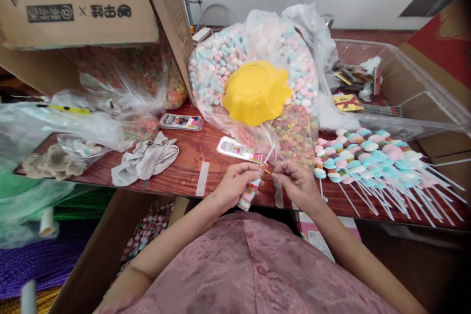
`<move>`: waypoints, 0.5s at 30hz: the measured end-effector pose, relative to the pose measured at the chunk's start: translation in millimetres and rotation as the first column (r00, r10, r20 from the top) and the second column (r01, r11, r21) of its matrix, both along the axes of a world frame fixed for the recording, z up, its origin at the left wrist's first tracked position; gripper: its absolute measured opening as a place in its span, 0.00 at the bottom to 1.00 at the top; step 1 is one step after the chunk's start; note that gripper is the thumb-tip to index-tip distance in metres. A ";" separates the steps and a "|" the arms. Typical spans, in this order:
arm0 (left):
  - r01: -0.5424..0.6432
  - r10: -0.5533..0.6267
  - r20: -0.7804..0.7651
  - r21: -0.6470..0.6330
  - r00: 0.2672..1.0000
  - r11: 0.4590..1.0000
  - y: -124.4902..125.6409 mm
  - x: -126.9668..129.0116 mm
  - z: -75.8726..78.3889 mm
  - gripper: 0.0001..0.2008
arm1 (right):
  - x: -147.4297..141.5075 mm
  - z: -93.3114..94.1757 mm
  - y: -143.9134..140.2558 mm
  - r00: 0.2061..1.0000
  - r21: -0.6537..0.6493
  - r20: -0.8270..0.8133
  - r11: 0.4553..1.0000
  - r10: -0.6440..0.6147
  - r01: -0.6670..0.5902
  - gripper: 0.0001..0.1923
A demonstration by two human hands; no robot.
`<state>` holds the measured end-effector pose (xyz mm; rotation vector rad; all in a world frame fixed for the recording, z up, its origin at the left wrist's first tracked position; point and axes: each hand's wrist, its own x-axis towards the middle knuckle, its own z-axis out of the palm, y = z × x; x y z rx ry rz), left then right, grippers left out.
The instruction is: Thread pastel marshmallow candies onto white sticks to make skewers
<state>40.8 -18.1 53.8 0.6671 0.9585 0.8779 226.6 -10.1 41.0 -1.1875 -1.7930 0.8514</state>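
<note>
My left hand (240, 182) is closed around the gathered neck of a small wrapped candy skewer (247, 197). Its clear printed wrapper hangs down below the fingers, and a white stick (270, 153) pokes out at the top. At the neck sits a thin yellow twist tie (267, 170). My right hand (294, 180) pinches an end of this tie between thumb and fingertips, close beside the left hand. Just beyond my hands lies a stack of printed clear wrappers (239, 149) on the wood-grain table (184, 167).
Behind stand large bags of pastel marshmallows (217, 59) and ring gummies (296, 132), with a yellow wavy-edged bowl (255, 91) upside down on top. Marshmallow skewers (379, 157) are piled right, before a clear bin (390, 49). Left are a cardboard box (81, 10) and pale gloves (147, 159).
</note>
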 end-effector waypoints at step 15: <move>0.035 -0.018 -0.139 0.119 0.990 0.992 -0.8 6.5 -11.1 0.09 | -14.5 -6.5 -16.1 0.949 -0.254 -0.316 0.965 -0.018 -0.066 0.08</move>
